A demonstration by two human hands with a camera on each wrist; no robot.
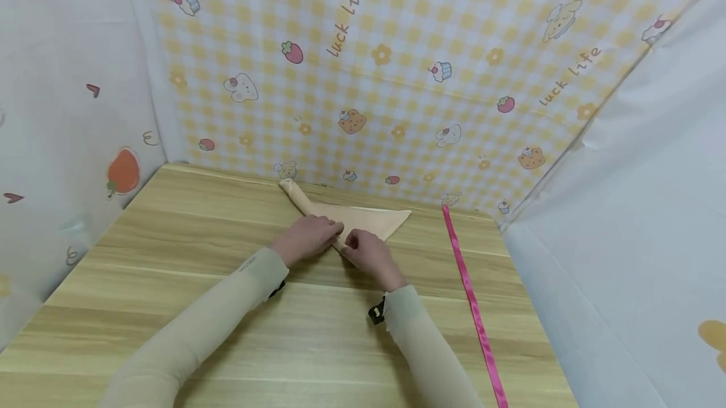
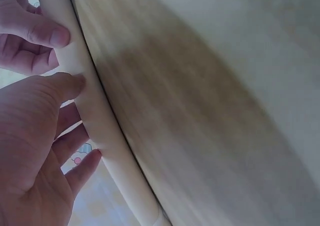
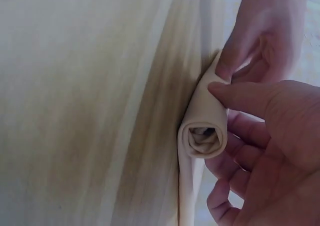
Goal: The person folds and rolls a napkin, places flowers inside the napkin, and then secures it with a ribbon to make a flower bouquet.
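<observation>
A beige cloth [image 1: 363, 217] lies toward the back of the table, one side wound into a slanting tube and the other spread flat to a point on the right. My left hand [image 1: 306, 238] grips the rolled part; in the left wrist view its thumb lies on the roll [image 2: 107, 131] with fingers on the opposite side. Close beside it, my right hand [image 1: 371, 255] holds the roll near its front end. The right wrist view shows that hand's thumb on top, fingers curled around the far side, and the roll's open spiral end [image 3: 204, 141].
A long pink ribbon [image 1: 471, 294] stretches along the right side of the wooden table [image 1: 317, 345]. Behind the table hangs a yellow checked curtain [image 1: 397, 99] with cartoon prints. White sheets [image 1: 635, 238] close off both sides.
</observation>
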